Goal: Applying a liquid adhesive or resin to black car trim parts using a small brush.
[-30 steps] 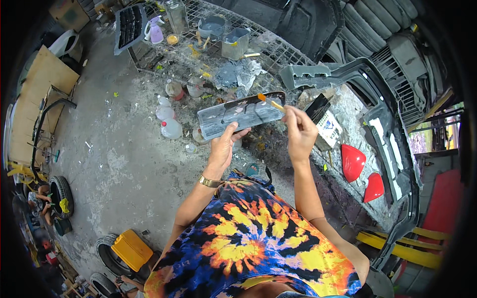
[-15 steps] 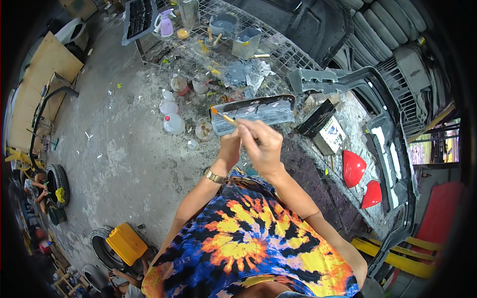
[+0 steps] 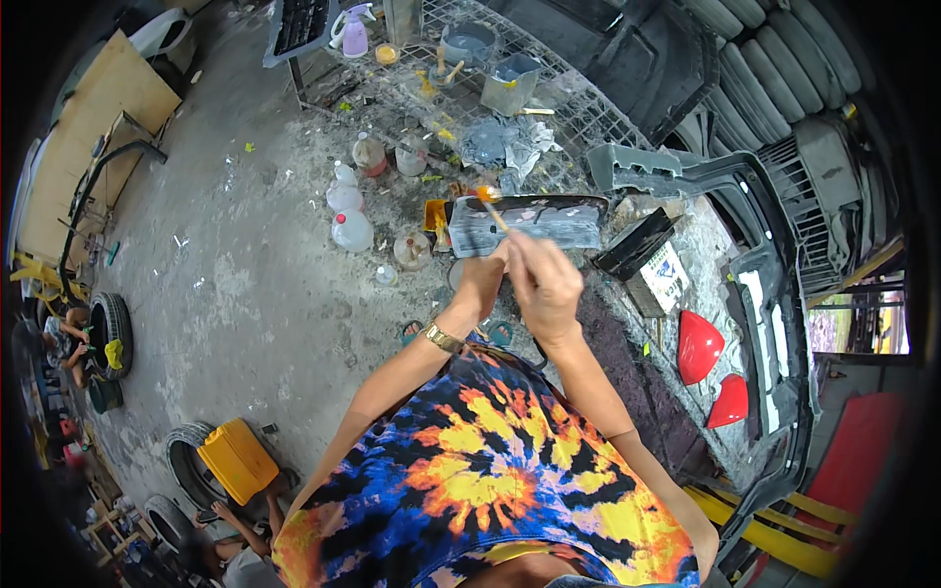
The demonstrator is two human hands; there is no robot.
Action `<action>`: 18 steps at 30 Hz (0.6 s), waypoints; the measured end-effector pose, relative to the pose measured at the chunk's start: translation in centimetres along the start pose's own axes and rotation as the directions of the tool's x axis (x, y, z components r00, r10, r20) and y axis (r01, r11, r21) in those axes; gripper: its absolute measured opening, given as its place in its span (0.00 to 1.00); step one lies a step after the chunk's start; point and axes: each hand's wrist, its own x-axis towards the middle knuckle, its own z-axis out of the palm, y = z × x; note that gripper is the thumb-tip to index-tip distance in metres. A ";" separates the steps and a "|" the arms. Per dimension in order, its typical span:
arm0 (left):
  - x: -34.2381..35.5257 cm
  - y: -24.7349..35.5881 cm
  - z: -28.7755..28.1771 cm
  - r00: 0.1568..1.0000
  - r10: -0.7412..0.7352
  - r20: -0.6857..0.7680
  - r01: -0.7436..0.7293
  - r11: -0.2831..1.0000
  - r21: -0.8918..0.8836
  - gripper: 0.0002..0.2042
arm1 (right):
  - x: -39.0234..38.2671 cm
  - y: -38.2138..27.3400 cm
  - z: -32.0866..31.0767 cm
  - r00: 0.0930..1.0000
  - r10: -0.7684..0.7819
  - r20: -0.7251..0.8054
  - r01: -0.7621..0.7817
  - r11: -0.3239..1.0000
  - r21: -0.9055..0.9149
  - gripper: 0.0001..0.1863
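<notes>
One long panel (image 3: 549, 227), grey and streaked, with a dark far edge: located at centre, in front of the person, its near edge at the left hand (image 3: 478, 284). Left hand: partly covered by the right; cannot tell how its fingers are set. Right hand (image 3: 545, 294): thumb and fingers pinching a brush (image 3: 501, 219) by its pale handle. Brush tip: orange, over the far left part of the panel; contact cannot be told. One gold-coloured wristwatch (image 3: 444, 339), on the left wrist. One yellow item, kind unclear (image 3: 435, 218), just beside the panel's left end. Left of the panel: one clear bottle with a red cap (image 3: 352, 232), other bottles and jars near it. Far side: one crumpled grey cloth (image 3: 508, 142); beyond it, one square metal can (image 3: 511, 86), one round grey tub (image 3: 469, 43) and, farther left, one purple spray bottle (image 3: 354, 34). Right: one black open-topped box (image 3: 634, 245), just beside a printed white carton (image 3: 661, 280); nearer, two red curved covers (image 3: 701, 347), well apart from the panel; along the far right, one large dark bumper (image 3: 772, 323). Near left: one orange-yellow plastic case (image 3: 238, 459) by a tyre (image 3: 186, 456); farther left, one seated person (image 3: 67, 338) beside another tyre.
</notes>
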 end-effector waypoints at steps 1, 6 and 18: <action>-0.1 -0.3 -0.3 1.000 0.001 0.000 -0.001 1.000 -0.001 0.12 | 0.0 -0.3 0.6 0.998 -0.064 0.008 0.064 0.998 0.003 0.13; 0.6 -2.3 -1.8 0.867 0.387 0.313 -0.401 0.916 -0.022 0.10 | 0.0 -1.2 0.7 0.973 -0.208 0.104 0.200 0.976 0.083 0.16; -0.6 -0.5 -1.0 0.982 0.170 0.082 -0.160 0.980 -0.116 0.08 | 1.1 0.1 -2.0 0.910 -0.324 0.258 0.326 0.945 0.035 0.17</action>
